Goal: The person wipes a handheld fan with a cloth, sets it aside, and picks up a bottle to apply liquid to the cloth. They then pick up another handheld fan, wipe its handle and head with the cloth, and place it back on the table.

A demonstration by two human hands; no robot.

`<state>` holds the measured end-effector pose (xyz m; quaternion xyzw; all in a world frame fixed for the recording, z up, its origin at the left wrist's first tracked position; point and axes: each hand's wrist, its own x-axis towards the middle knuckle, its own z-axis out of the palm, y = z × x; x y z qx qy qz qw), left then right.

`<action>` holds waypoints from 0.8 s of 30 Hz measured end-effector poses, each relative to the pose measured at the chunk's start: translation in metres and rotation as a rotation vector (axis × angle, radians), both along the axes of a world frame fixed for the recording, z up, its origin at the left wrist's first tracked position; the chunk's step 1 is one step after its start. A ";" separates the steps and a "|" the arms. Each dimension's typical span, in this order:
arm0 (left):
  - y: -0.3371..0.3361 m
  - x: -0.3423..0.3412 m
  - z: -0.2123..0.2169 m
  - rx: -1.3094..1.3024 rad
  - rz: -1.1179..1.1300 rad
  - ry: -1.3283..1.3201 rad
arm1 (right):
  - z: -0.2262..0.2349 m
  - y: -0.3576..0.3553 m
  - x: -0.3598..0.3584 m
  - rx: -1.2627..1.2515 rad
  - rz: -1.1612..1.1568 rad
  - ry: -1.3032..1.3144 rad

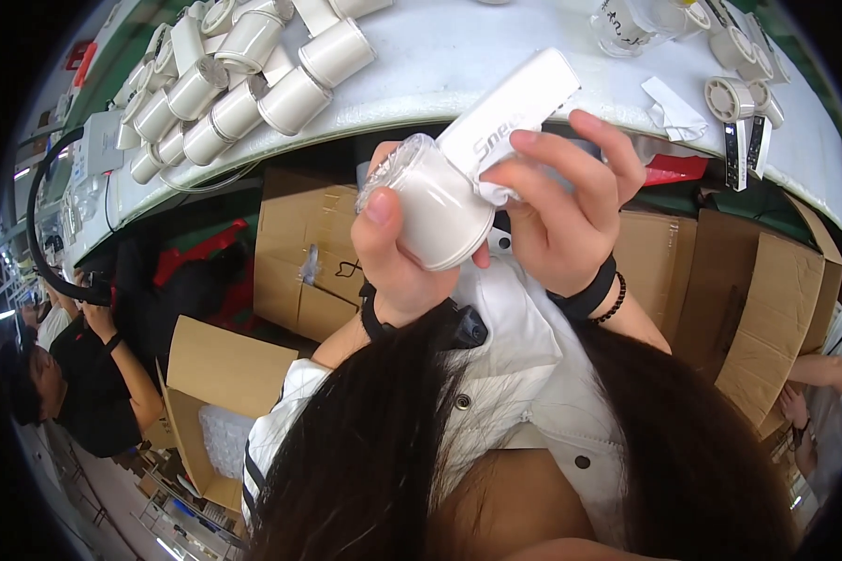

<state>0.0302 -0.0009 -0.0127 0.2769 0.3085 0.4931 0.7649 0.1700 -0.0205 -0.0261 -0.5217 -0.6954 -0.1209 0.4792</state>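
Observation:
My left hand [393, 257] grips a white handheld appliance [440, 210] by its round cylindrical body. Clear plastic film [404, 164] is bunched over the body's far left end. The flat, box-shaped handle with grey lettering points up and to the right. Where handle and body join, my right hand [566, 201] presses a small crumpled white cloth [494, 193] with thumb and fingertips. The other right fingers are bent and raised beside the handle. My left fingers behind the body are mostly hidden.
Several similar white appliances [243, 107] lie piled on the table [421, 65] at the left. At the right are a white cloth [674, 107], a clear container [627, 28] and more cylindrical parts [730, 96]. Cardboard boxes [304, 248] stand below; people [98, 374] work at both sides.

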 end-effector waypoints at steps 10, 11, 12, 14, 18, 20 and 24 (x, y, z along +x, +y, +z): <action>-0.003 -0.002 0.001 0.032 0.002 0.002 | 0.003 0.006 0.013 -0.020 -0.045 0.015; -0.003 -0.001 0.001 0.028 -0.001 0.001 | 0.003 0.011 0.019 -0.011 -0.080 0.023; -0.001 -0.002 0.000 0.026 -0.013 -0.025 | 0.004 0.017 0.024 0.001 -0.110 0.032; 0.001 -0.003 -0.003 0.018 -0.038 -0.078 | 0.008 0.025 0.032 -0.019 -0.100 0.198; 0.005 -0.001 -0.004 0.011 -0.037 -0.096 | 0.019 0.023 0.026 -0.098 -0.009 0.362; 0.006 -0.004 -0.004 0.000 -0.056 -0.097 | 0.026 0.014 0.015 -0.183 0.111 0.035; 0.006 -0.004 -0.002 0.123 -0.068 0.089 | 0.025 0.038 0.043 -0.095 -0.108 0.033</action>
